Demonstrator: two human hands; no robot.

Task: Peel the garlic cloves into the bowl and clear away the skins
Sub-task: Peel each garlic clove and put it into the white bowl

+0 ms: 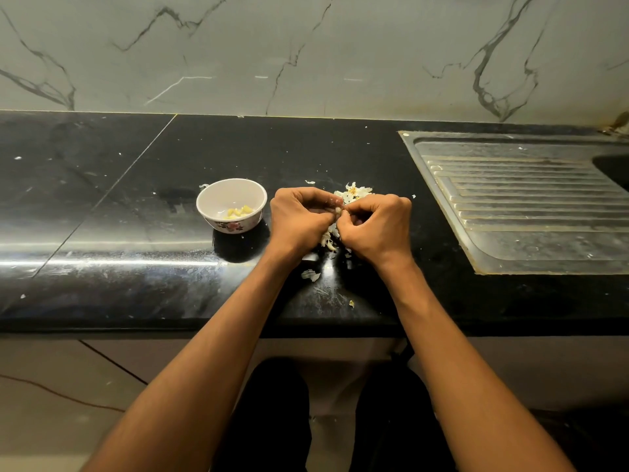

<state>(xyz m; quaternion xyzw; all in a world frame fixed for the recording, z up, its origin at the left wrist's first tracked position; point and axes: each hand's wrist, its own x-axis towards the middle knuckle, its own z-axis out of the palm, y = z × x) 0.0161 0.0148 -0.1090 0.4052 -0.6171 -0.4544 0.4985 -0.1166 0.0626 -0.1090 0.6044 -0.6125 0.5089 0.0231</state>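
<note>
My left hand (299,216) and right hand (376,226) both pinch one clove (337,210): small, light, likely slippery; best gripped at its ends.

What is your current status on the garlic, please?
Left hand, right hand pinch one garlic clove. Bowl holds peeled cloves. Skins uncleared.

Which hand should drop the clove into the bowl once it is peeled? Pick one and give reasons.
Left, probably. The left hand is right beside the bowl, while the right hand is on the far side, toward the sink drainboard. Both hands pinch the clove, so either could carry it.
</note>
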